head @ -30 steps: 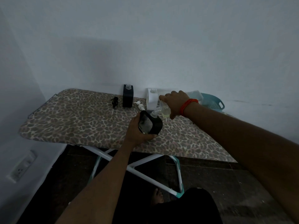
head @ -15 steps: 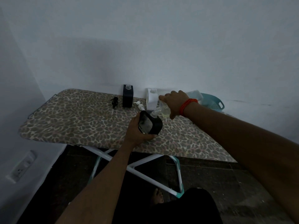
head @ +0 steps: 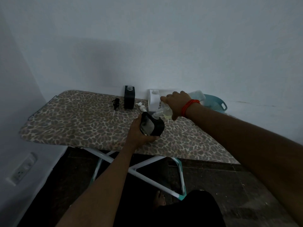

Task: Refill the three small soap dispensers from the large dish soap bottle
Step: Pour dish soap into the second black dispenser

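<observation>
head: left hand point(head: 137, 132) grips black dispenser point(head: 152, 126) near front edge of board point(head: 73, 122); right hand point(head: 177, 103) grips bottle point(head: 166, 110).

I take this for a home, some plain utility corner: leopard-print ironing board point(head: 78, 123) on crossed white legs point(head: 147, 163), teal plastic colander point(head: 216, 104) against the bare wall point(head: 164, 46), wall socket point(head: 22, 171) low left.

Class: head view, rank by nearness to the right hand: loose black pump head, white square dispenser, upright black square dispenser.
1. White square dispenser, beside the right hand.
2. Upright black square dispenser, further left.
3. Loose black pump head, farthest left.
</observation>
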Available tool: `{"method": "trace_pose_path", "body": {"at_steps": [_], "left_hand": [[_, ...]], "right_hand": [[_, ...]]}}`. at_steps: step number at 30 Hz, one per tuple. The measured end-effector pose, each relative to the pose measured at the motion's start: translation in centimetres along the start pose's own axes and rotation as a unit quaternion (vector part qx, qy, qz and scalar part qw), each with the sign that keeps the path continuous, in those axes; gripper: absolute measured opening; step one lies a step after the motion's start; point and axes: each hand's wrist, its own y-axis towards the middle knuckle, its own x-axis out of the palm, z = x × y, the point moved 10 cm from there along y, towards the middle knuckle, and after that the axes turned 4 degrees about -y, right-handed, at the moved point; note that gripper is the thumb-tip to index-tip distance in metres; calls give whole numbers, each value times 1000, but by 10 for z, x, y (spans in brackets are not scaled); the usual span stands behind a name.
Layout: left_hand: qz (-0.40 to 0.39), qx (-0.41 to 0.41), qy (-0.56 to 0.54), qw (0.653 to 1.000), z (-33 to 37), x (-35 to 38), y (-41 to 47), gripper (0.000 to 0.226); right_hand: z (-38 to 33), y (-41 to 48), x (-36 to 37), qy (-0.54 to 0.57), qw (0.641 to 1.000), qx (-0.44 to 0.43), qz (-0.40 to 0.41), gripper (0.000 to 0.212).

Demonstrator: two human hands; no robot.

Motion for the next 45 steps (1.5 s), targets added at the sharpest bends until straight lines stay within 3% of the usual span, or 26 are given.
{"method": "trace_pose_path", "body": {"at_steps": [12,45], "left_hand": [[-2,0,1,1000,-3,1,3,119],[1,11,-3,1000,1,0,3,117]], "right_hand": [[-1,-1,-3,-7,1000,0,-1,94],[-2,0,-4,-14,1000,2,-5,99]]}}
